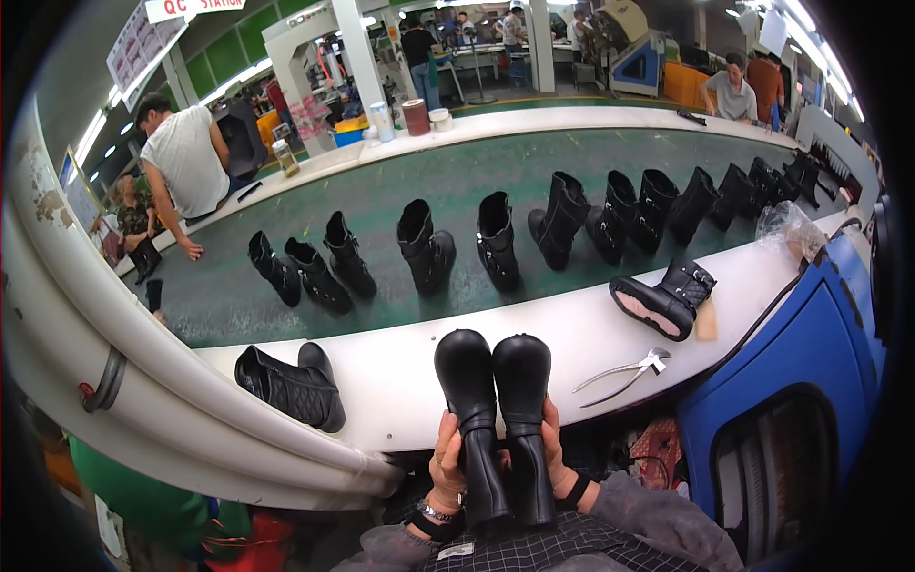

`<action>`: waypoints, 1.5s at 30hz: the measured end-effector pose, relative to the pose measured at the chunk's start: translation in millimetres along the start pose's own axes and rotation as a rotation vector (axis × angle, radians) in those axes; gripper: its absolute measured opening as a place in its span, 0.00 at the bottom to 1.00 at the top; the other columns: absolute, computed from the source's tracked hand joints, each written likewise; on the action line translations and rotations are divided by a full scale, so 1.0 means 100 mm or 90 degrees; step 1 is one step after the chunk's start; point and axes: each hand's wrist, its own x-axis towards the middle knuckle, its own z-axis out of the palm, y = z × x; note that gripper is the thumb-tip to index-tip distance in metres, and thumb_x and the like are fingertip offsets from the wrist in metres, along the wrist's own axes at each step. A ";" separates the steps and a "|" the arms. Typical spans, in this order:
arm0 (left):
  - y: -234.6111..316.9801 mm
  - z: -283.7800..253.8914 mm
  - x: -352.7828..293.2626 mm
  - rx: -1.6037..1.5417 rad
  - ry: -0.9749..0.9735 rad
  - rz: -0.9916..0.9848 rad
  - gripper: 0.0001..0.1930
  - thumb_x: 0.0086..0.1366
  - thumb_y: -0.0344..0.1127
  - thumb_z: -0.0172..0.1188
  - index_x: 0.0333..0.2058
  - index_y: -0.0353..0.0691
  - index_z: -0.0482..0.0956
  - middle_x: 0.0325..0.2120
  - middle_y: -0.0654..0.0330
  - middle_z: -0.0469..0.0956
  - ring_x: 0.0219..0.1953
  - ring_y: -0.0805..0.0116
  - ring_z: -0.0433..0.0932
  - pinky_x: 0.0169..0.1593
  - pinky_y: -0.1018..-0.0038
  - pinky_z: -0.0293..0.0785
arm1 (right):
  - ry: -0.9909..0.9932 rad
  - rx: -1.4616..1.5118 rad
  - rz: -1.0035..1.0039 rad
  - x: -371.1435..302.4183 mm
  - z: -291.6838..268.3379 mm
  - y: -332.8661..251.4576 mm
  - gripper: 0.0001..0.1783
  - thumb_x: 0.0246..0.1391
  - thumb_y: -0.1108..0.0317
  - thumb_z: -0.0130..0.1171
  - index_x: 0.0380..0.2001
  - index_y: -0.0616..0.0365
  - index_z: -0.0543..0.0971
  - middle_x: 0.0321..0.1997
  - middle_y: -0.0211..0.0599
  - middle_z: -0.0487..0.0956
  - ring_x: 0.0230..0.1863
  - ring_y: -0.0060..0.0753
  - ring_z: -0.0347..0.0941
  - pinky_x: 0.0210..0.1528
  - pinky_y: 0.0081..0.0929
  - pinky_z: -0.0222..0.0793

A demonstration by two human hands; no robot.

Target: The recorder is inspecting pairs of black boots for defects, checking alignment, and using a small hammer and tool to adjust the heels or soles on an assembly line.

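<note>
Two plain black boots are held side by side at the near edge of the white ledge, toes pointing away and shafts toward my body. My left hand [446,464] is closed around the outer side of the left boot [466,386]. Closed on the outer side of the right boot [522,377] is my right hand [556,441]. The inner sides of the boots nearly touch, and some of my fingers are hidden behind them. To the right, metal pincers [624,375] lie on the ledge.
A quilted black boot [291,386] rests on the white ledge [400,381] at left; a buckled boot [667,300] lies tipped at right. Several black boots [496,243] stand along the green conveyor belt [381,315]. A blue machine [791,381] borders the right side. People sit across the belt.
</note>
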 end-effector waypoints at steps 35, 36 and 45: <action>0.42 -0.10 1.16 -0.033 -0.020 -0.076 0.25 0.59 0.30 0.56 0.55 0.26 0.67 0.58 0.41 0.65 0.61 0.46 0.65 0.64 0.60 0.58 | -0.046 0.021 -0.057 0.17 -0.09 -0.02 0.47 0.48 0.77 0.66 0.67 0.41 0.54 0.71 0.47 0.54 0.72 0.57 0.51 0.74 0.52 0.39; 0.33 -0.01 1.27 -0.079 -0.051 -0.178 0.22 0.61 0.29 0.58 0.54 0.29 0.70 0.56 0.43 0.68 0.59 0.47 0.67 0.62 0.61 0.61 | -0.047 0.044 -0.044 0.18 -0.13 -0.05 0.42 0.50 0.78 0.64 0.65 0.43 0.58 0.72 0.46 0.55 0.72 0.57 0.50 0.73 0.51 0.42; 0.29 0.26 1.43 -0.315 -0.105 -0.184 0.11 0.64 0.31 0.61 0.43 0.36 0.75 0.41 0.57 0.75 0.44 0.67 0.73 0.50 0.74 0.68 | -0.260 -0.445 0.224 0.63 -1.31 -0.16 0.41 0.46 0.58 0.66 0.64 0.57 0.65 0.71 0.61 0.51 0.72 0.70 0.40 0.70 0.63 0.36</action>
